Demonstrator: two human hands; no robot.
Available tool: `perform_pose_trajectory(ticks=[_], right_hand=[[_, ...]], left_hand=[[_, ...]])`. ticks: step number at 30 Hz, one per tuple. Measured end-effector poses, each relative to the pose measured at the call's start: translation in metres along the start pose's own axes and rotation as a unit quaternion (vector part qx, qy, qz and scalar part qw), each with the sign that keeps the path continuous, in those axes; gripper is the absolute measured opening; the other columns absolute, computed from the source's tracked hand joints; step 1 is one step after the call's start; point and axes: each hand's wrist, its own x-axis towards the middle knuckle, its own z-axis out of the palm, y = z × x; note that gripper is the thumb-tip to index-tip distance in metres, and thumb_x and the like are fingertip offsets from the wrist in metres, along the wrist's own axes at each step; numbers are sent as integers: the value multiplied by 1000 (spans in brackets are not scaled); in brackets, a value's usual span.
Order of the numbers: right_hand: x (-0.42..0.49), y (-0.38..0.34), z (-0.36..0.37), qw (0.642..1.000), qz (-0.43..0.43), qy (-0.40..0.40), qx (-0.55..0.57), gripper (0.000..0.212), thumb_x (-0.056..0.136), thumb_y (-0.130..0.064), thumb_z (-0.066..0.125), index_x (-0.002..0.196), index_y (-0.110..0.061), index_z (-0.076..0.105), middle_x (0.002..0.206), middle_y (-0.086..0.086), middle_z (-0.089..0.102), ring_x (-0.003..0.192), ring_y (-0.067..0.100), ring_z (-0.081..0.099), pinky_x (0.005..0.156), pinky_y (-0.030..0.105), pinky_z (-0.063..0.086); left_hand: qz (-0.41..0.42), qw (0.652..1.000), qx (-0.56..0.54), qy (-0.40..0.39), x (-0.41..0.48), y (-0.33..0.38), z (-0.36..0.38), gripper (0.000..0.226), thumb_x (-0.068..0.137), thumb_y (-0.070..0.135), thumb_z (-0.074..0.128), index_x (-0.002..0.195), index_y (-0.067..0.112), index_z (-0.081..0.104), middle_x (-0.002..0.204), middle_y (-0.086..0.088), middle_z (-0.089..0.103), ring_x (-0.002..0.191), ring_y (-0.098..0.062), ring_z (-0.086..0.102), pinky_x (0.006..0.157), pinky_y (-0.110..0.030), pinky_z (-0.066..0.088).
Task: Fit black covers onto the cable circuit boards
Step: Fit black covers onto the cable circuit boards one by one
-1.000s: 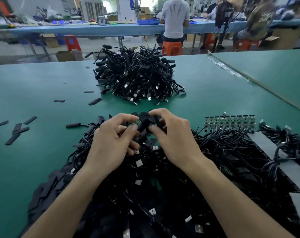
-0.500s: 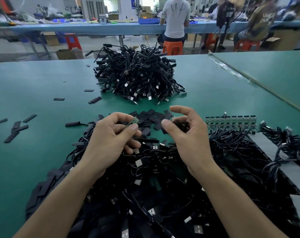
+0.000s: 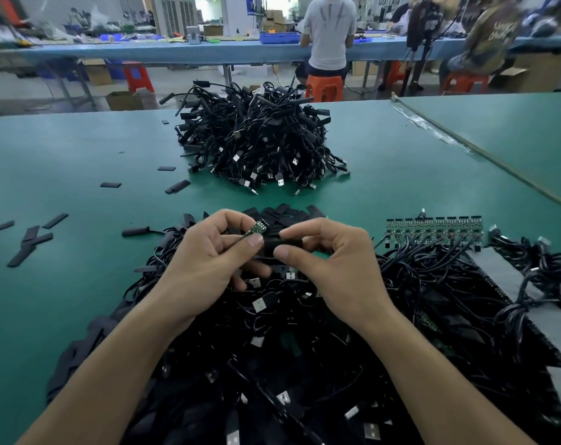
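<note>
A small green circuit board (image 3: 259,227) is pinched between thumb and fingers of the left hand (image 3: 208,255). A black cover (image 3: 284,243) is pinched by the right hand (image 3: 333,261), just beside the board's near end. Both are held above the near heap of cables (image 3: 272,348) on the green bench (image 3: 64,155). A row of bare boards (image 3: 433,229) is laid out to the right.

The small green circuit board (image 3: 260,227) is showing pale specks next to the matt black tubular plastic cover (image 3: 284,244). The flat teal-green table mat (image 3: 80,162) is setting off the far heap of black coiled cables (image 3: 256,139) and the near tangle of black cables (image 3: 272,348), both glinting with silver-white plugs. The row of green panel boards (image 3: 433,229) is carrying black squares. The orange plastic stool (image 3: 324,87) is glowing behind.
</note>
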Motion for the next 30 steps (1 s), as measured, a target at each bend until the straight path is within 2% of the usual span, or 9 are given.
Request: perform_pose_trajectory(ticks=[3,6,9,11,14,17,21,27,30], right_hand=[[0,-1,0,1000,-7,3,-15,22,76,-21,85,87,-37,75,70,-15,68,66,-2,61,66,9,44],[-3,-1,1,998,-20,-26,-53,25,73,-22,87,93,-32,77,78,-21,71,77,-3,65,72,9,45],[-4,0,1,994,-14,-30,-103,28,74,-25,87,99,-30,77,88,-15,73,85,1,66,79,20,51],[-3,1,1,994,-9,-11,-109,24,76,-27,85,97,-32,77,84,-15,72,81,1,65,77,20,51],[-1,0,0,996,-19,5,-83,22,78,-26,83,91,-39,72,80,-22,71,69,-4,64,65,7,44],[-2,0,1,996,-23,4,-85,18,78,-28,82,92,-36,74,81,-26,70,65,-4,63,63,7,44],[-1,2,1,998,-30,8,-60,21,77,-23,83,87,-37,73,70,-30,67,63,-7,61,62,5,42],[3,3,-2,1000,-21,4,10,16,79,-17,80,85,-31,73,65,-26,67,55,-6,59,56,4,41],[4,3,-3,1000,-23,-6,0,17,79,-17,81,83,-32,73,66,-26,67,58,-7,60,58,4,42]], left_hand=[[-2,1000,-11,-3,0,1,-1,26,76,28,70,95,16,57,72,-7,73,60,-16,71,43,-17,46],[2,1000,-10,1,0,-2,-1,28,73,28,73,94,15,59,69,-11,72,55,-17,69,42,-17,46],[3,1000,-4,22,1,-3,-3,29,73,30,74,93,13,62,70,-12,73,55,-18,69,41,-17,46],[-2,999,-10,32,2,-4,-6,21,72,31,75,86,17,69,77,-11,75,54,-16,68,42,-18,47],[-11,999,-14,30,2,-3,-10,13,72,32,76,83,25,77,81,-11,76,53,-12,65,45,-18,49],[-19,1000,-6,18,1,-2,-11,15,73,33,74,86,28,79,76,-10,75,50,-9,63,45,-16,48],[-22,1000,8,1,0,0,-10,19,71,37,74,87,28,79,71,-6,73,48,-6,58,43,-15,45],[-22,1000,14,-10,0,2,-12,20,70,36,75,88,29,80,69,-4,72,48,-5,56,42,-14,43],[-20,999,23,-16,0,1,-12,20,71,36,75,89,30,80,70,-4,73,48,-5,57,42,-14,43]])
